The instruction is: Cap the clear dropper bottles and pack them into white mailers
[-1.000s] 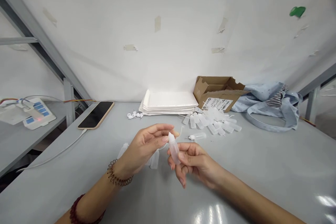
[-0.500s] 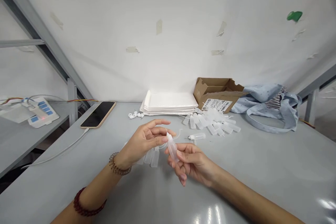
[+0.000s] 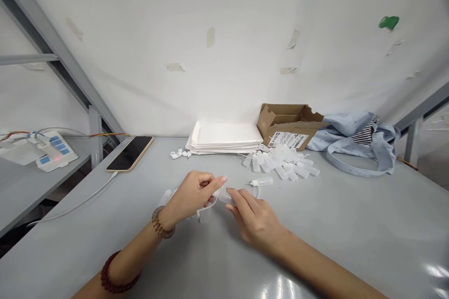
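My right hand (image 3: 257, 217) grips a small translucent needle-tip bottle (image 3: 226, 198) by its body, fingers closed over the top. The bottle lies tilted, its nozzle end toward my left hand (image 3: 194, 195). The fingers of that hand are curled in at the nozzle end, the thumb stretched above; the tip itself is hidden behind them. A thin white strap (image 3: 211, 204) curves down from there. Several bottles (image 3: 205, 215) lie under and behind my left hand, partly covered. Another needle-tip bottle (image 3: 262, 181) rests on the table just beyond my right hand.
A pile of bottles (image 3: 286, 161) lies before an open cardboard box (image 3: 289, 128). Beside it are a stack of white padded envelopes (image 3: 226, 135) and small white caps (image 3: 180, 153). A phone (image 3: 130, 153) with a cable is on the left, blue cloth (image 3: 351, 138) on the right.
The bottle has tipped from near upright to lying over, lower down. My right hand has turned palm down, and my left fingers have curled in at the nozzle. A white strap now shows there.
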A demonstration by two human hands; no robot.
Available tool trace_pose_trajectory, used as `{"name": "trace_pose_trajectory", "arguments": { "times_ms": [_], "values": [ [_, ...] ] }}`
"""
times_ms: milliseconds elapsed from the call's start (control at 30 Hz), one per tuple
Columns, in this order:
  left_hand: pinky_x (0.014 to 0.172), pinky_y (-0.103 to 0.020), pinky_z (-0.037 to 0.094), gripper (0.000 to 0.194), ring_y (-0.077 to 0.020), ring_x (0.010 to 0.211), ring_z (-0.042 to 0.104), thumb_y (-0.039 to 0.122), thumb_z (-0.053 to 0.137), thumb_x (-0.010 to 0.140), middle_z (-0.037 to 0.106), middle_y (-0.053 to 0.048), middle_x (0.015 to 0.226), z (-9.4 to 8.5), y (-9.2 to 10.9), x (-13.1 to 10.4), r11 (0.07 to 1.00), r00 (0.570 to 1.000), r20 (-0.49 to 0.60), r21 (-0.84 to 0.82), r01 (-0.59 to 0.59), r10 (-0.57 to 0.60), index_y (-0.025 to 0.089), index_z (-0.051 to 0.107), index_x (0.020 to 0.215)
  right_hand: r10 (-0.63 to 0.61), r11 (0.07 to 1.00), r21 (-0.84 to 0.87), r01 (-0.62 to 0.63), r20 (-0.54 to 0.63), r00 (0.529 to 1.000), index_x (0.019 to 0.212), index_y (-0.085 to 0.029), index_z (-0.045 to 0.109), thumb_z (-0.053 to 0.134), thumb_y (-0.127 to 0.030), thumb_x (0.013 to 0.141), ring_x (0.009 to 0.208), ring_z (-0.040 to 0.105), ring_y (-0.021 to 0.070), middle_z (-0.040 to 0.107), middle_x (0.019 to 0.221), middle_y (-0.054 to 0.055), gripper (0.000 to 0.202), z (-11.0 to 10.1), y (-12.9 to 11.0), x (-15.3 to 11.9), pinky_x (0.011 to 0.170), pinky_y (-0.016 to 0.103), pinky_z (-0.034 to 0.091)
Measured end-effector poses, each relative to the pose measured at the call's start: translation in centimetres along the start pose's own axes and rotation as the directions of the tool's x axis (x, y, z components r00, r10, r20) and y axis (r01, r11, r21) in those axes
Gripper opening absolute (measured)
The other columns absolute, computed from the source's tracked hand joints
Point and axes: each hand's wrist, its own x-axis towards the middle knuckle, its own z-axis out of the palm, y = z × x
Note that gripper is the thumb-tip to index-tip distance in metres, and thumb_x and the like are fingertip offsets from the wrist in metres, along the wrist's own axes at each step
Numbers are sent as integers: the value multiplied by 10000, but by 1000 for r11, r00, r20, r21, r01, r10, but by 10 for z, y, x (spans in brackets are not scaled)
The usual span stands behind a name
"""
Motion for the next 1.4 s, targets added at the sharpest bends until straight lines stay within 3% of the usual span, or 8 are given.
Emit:
{"name": "trace_pose_trajectory", "arguments": {
  "times_ms": [333, 467, 633, 700, 900, 1100, 1200, 1400],
  "values": [
    [438, -222, 313, 523, -90, 416, 354, 571, 470, 830, 364, 45, 461, 3, 2, -3, 999, 997, 75, -42, 23, -20, 195, 323, 496, 182, 959, 222, -178, 4, 983, 1116, -132, 535, 360, -202, 948, 579, 538, 139, 603, 743, 61, 253, -6, 4, 6, 465, 235, 409],
    [504, -225, 356, 374, -123, 519, 448, 486, 517, 835, 487, 25, 537, 7, 1, -5, 986, 993, -18, 121, -113, 116, 180, 537, 621, 466, 366, 671, -644, 467, 752, 731, -173, 530, 386, -382, 933, 489, 408, 91, 449, 588, -22, 324, -15, 9, 16, 444, 210, 378],
    [568, -226, 406, 266, -143, 618, 518, 419, 558, 830, 579, -5, 646, 8, -1, -5, 968, 974, -68, 150, -203, 215, 178, 609, 728, 284, -347, 599, -722, 800, 528, 649, -174, 441, 534, -460, 843, 428, 219, 39, 378, 608, -52, 358, -22, 14, 24, 351, 170, 250],
    [549, -222, 410, 301, -134, 588, 513, 434, 543, 837, 564, 0, 619, 7, -1, -4, 982, 984, -63, 103, -158, 165, 173, 595, 695, 338, -214, 643, -736, 755, 562, 660, -164, 483, 503, -462, 862, 426, 271, 48, 397, 591, -44, 360, -22, 14, 23, 369, 182, 295],
    [428, -220, 392, 417, -108, 453, 449, 494, 503, 842, 480, 20, 507, 3, -1, -1, 983, 996, 80, -174, 54, -40, 159, 529, 594, 284, 857, 439, -270, 34, 958, 1097, -137, 570, 458, -222, 911, 581, 491, 129, 570, 740, 48, 234, -8, 14, 8, 511, 246, 419],
    [454, -221, 378, 387, -98, 475, 436, 449, 547, 827, 480, 13, 519, 3, -1, -1, 943, 988, 138, -316, 106, -65, 138, 557, 597, 163, 913, 386, -134, -43, 986, 1169, -154, 522, 428, -168, 918, 572, 485, 133, 551, 719, 38, 268, -8, 15, 7, 502, 242, 413],
    [477, -229, 374, 372, -94, 469, 431, 402, 542, 832, 482, 16, 506, 4, -2, -1, 953, 995, 94, -298, 55, -28, 139, 544, 568, 334, 732, 578, -361, 157, 929, 1054, -161, 601, 430, -245, 925, 573, 469, 123, 507, 661, 10, 230, -15, 11, 12, 527, 246, 409],
    [525, -222, 387, 304, -99, 531, 458, 342, 524, 847, 527, 13, 575, 5, 2, -6, 989, 990, 21, -50, -139, 140, 146, 565, 618, 373, -158, 724, -671, 673, 638, 858, -148, 611, 545, -444, 849, 434, 271, 53, 315, 584, -64, 303, -21, 12, 19, 357, 188, 340]
  ]
}}
